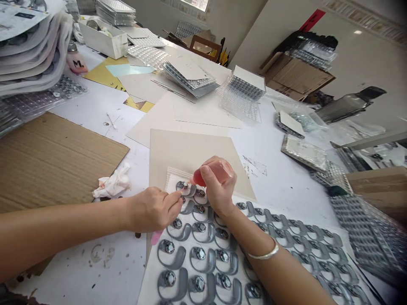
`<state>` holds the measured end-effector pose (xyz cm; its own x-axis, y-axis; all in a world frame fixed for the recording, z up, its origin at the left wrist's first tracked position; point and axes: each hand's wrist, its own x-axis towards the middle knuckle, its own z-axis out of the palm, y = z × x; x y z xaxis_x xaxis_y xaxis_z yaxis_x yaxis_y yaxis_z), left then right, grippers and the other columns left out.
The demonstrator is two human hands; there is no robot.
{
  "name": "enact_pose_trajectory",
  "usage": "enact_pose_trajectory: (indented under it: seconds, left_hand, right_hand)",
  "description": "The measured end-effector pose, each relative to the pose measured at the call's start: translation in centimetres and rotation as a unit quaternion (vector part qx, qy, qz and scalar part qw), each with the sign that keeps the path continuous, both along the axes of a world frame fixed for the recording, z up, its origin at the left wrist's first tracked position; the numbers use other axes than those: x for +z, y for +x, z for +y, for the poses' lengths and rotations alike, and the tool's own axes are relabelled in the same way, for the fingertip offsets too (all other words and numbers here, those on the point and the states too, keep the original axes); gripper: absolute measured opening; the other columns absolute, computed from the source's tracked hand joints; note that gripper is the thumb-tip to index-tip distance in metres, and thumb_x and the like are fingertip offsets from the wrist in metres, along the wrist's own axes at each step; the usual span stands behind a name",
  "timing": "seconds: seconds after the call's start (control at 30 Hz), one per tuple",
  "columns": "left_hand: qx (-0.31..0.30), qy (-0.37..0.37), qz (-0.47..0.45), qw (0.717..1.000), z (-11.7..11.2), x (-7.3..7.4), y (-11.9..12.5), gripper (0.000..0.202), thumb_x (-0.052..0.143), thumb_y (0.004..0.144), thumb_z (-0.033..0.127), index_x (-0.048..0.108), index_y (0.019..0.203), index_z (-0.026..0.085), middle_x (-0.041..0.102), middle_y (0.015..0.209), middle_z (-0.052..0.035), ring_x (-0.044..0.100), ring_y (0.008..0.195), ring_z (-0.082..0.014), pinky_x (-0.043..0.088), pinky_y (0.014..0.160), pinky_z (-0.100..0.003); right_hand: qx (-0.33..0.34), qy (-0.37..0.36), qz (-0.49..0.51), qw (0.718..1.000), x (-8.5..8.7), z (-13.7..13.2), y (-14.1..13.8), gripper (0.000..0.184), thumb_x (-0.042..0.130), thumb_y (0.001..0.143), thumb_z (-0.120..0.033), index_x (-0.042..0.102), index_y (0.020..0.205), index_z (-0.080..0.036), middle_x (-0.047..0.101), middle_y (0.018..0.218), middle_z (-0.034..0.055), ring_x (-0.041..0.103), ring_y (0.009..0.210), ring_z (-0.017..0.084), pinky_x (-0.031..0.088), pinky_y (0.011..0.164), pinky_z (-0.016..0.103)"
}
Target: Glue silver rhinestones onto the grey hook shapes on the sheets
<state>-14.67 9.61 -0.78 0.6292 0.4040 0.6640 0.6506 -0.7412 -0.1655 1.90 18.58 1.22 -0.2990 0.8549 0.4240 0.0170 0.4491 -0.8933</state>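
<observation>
A white card (149, 279) lies in front of me with rows of several grey hook-shaped pieces (171, 256), each bearing a round shiny stone. My right hand (219, 184) is closed round a small pink squeeze bottle (213, 171), its tip pointing down at the top row of pieces. My left hand (155, 209) pinches at a piece (183, 186) near the card's top left corner; what is between its fingertips is too small to name. A thin silver bangle (263, 255) circles my right wrist.
A brown corrugated cardboard sheet (51, 156) lies at the left with a crumpled tissue (112, 184) beside it. Beige cards (190, 148), stacks of clear blister trays (241, 91) and a white box (101, 38) fill the far table. More trays (365, 233) sit at the right.
</observation>
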Motion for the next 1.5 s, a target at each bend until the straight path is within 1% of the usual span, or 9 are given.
enact_pose_trajectory:
  seconds: [0.2, 0.4, 0.53, 0.67, 0.87, 1.13, 1.23, 1.33, 1.5]
  left_hand:
    - [0.005, 0.0, 0.004, 1.0, 0.04, 0.09, 0.05, 0.015, 0.047, 0.083, -0.001, 0.062, 0.085, 0.002, 0.07, 0.083, -0.0172, 0.066, 0.057, -0.0168, 0.051, 0.037, -0.022]
    - [0.007, -0.01, 0.0, 1.0, 0.02, 0.07, 0.09, 0.014, 0.048, 0.083, -0.001, 0.061, 0.086, 0.002, 0.07, 0.083, -0.0166, 0.064, 0.054, -0.016, 0.052, 0.038, -0.024]
    - [0.003, -0.016, 0.0, 1.0, -0.01, -0.1, 0.1, 0.011, 0.051, 0.082, -0.001, 0.061, 0.086, 0.001, 0.07, 0.084, -0.0179, 0.064, 0.055, -0.0167, 0.053, 0.039, -0.024]
    - [0.003, -0.014, 0.001, 1.0, 0.05, -0.14, 0.13, 0.012, 0.05, 0.082, -0.001, 0.061, 0.086, 0.001, 0.07, 0.085, -0.0181, 0.065, 0.057, -0.0164, 0.054, 0.04, -0.024]
    - [0.012, -0.006, 0.011, 1.0, 0.09, -0.06, 0.09, 0.014, 0.046, 0.084, 0.0, 0.059, 0.084, 0.004, 0.07, 0.083, -0.0156, 0.065, 0.057, -0.0154, 0.053, 0.039, -0.023]
    - [0.001, -0.013, -0.003, 1.0, 0.03, -0.02, 0.05, 0.012, 0.049, 0.081, -0.003, 0.06, 0.086, 0.001, 0.07, 0.083, -0.0169, 0.065, 0.055, -0.0168, 0.052, 0.037, -0.024]
    - [0.003, -0.013, -0.006, 1.0, 0.07, 0.05, 0.12, 0.014, 0.047, 0.082, -0.003, 0.059, 0.085, 0.002, 0.07, 0.082, -0.0161, 0.065, 0.056, -0.0167, 0.052, 0.037, -0.024]
    - [0.005, -0.014, -0.007, 1.0, 0.14, 0.09, 0.19, 0.015, 0.045, 0.084, -0.002, 0.059, 0.084, 0.003, 0.07, 0.081, -0.0148, 0.065, 0.057, -0.0158, 0.051, 0.037, -0.022]
    - [0.009, -0.015, -0.004, 1.0, 0.17, 0.09, 0.18, 0.013, 0.047, 0.084, -0.001, 0.058, 0.084, 0.004, 0.069, 0.08, -0.014, 0.066, 0.059, -0.0158, 0.052, 0.04, -0.022]
  right_hand:
    - [-0.029, 0.052, -0.04, 0.997, -0.38, -0.14, 0.34, 0.023, 0.065, 0.08, -0.033, 0.056, 0.064, -0.018, 0.055, 0.068, -0.0002, 0.056, 0.058, 0.012, 0.046, 0.057, 0.029]
    - [-0.029, 0.038, -0.031, 0.998, -0.67, -0.15, 0.44, 0.023, 0.065, 0.08, -0.035, 0.055, 0.067, -0.018, 0.054, 0.069, -0.0005, 0.055, 0.057, 0.012, 0.046, 0.054, 0.029]
    - [-0.034, 0.029, -0.027, 0.999, -0.63, -0.12, 0.33, 0.023, 0.065, 0.08, -0.035, 0.055, 0.066, -0.018, 0.053, 0.069, -0.0006, 0.054, 0.056, 0.011, 0.047, 0.054, 0.028]
    - [-0.043, 0.03, -0.023, 0.998, -0.69, -0.01, 0.31, 0.025, 0.064, 0.08, -0.035, 0.054, 0.065, -0.018, 0.053, 0.068, -0.0005, 0.054, 0.056, 0.011, 0.047, 0.053, 0.027]
    - [-0.046, 0.044, -0.031, 0.997, -0.69, -0.05, 0.34, 0.027, 0.064, 0.08, -0.038, 0.054, 0.065, -0.018, 0.053, 0.067, -0.0005, 0.055, 0.056, 0.011, 0.047, 0.052, 0.027]
    - [-0.028, 0.045, -0.006, 0.999, -0.36, -0.17, 0.01, 0.025, 0.063, 0.082, -0.03, 0.053, 0.062, -0.018, 0.053, 0.064, -0.0027, 0.055, 0.052, 0.009, 0.046, 0.052, 0.027]
    - [-0.04, 0.059, -0.015, 0.997, -0.37, -0.2, 0.06, 0.025, 0.063, 0.082, -0.031, 0.054, 0.062, -0.019, 0.054, 0.064, -0.0025, 0.055, 0.053, 0.01, 0.045, 0.052, 0.027]
    - [-0.045, 0.05, -0.024, 0.997, -0.5, -0.23, 0.18, 0.025, 0.062, 0.082, -0.032, 0.054, 0.063, -0.018, 0.054, 0.064, -0.0022, 0.055, 0.052, 0.01, 0.046, 0.052, 0.028]
    - [-0.045, 0.039, 0.007, 0.998, -0.62, -0.13, 0.22, 0.027, 0.063, 0.082, -0.033, 0.053, 0.063, -0.018, 0.053, 0.062, -0.0029, 0.056, 0.049, 0.009, 0.046, 0.05, 0.027]
